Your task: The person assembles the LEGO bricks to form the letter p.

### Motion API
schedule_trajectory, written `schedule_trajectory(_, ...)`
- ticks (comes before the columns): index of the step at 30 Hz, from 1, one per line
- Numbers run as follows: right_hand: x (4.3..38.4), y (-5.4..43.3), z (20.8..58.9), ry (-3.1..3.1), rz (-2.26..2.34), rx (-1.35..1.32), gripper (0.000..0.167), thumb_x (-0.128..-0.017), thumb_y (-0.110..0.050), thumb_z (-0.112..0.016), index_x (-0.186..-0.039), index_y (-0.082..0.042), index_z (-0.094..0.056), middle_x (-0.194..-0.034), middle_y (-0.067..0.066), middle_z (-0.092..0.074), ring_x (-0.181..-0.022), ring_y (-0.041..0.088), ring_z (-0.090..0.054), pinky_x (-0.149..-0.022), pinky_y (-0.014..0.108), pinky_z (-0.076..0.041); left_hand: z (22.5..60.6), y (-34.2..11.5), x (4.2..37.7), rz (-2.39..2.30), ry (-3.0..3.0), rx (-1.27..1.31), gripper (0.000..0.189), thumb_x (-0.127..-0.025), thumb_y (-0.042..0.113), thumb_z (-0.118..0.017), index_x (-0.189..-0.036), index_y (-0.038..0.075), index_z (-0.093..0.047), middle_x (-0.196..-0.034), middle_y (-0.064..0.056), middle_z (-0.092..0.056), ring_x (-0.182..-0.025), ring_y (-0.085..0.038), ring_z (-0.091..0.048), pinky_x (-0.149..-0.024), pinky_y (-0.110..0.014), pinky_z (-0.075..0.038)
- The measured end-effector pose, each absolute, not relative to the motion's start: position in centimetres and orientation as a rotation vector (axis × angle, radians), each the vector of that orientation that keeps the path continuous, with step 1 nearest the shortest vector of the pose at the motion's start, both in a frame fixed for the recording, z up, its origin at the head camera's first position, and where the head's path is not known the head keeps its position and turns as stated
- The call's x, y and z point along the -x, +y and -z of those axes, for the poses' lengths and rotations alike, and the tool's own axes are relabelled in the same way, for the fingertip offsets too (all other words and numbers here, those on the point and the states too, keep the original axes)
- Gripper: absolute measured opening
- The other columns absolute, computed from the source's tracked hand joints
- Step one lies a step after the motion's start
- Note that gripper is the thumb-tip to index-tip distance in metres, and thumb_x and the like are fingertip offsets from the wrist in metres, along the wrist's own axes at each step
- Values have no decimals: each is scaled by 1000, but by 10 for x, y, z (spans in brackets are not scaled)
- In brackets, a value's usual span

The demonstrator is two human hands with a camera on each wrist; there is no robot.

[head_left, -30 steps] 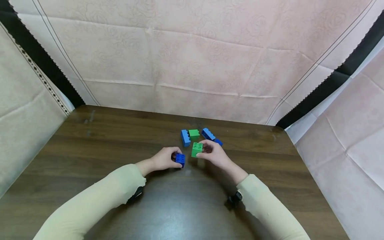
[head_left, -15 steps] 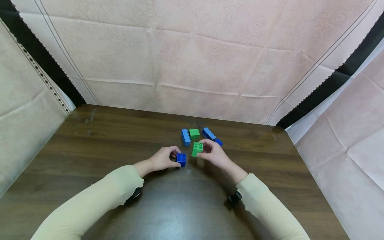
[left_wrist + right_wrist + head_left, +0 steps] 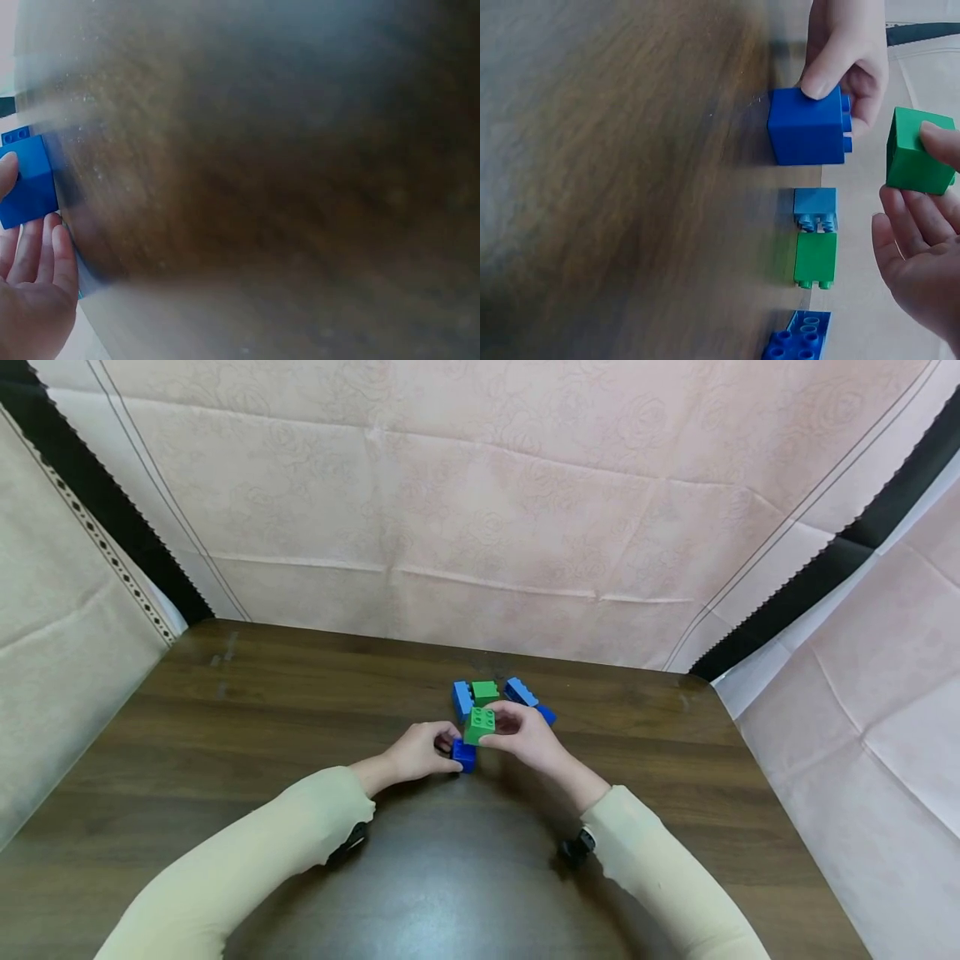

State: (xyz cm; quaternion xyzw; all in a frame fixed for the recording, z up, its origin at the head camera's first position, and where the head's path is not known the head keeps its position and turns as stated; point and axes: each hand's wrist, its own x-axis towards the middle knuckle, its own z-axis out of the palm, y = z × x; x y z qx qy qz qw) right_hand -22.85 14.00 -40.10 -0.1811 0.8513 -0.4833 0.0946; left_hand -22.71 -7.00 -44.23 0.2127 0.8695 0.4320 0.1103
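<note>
My left hand [image 3: 415, 752] pinches a dark blue toy building brick [image 3: 463, 756] between thumb and fingers, low over the table with its studs up. My right hand [image 3: 528, 739] pinches a green building brick [image 3: 480, 725] at its right side. In the head view the green brick overlaps the top of the blue one. From the right wrist view, the green brick [image 3: 921, 154] is held above the stud side of the blue brick [image 3: 807, 126], with a gap between them. The left wrist view catches the blue brick [image 3: 28, 180] at its left edge, with the thumb across it.
Behind the hands on the wooden table [image 3: 300, 693] lie a lighter blue brick [image 3: 462, 700], a green brick [image 3: 484, 692], another blue brick [image 3: 520, 692] and a dark blue brick [image 3: 546, 715] partly hidden by the right hand. A pale cloth [image 3: 450, 527] hangs beyond the far edge.
My right hand has carried the green brick left and slightly up in the view. My left hand has shifted the blue brick a little right, so the two bricks are now closer.
</note>
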Motion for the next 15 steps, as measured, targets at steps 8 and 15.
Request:
schedule_trajectory(8,231,134,408,2521,1382,528,38,-81,-17,-73,-116,-9,-61,-106,11,-67,-92,19,-62,-84,34,-53,443,-68,230,-1293,2539,-633,35,-76,17,-78,-102,4,-59,-98,-9,-63,-90,-16,-61,-84,-31,-53)
schedule_trajectory(15,232,134,413,2533,1353,545,38,-81,-17,-73,-116,-9,-62,-105,10,-67,-90,18,-61,-82,31,-52,443,-69,230,-1290,2534,-612,35,-76,17,-78,-103,4,-58,-98,-9,-63,-91,-16,-61,-84,-31,-53)
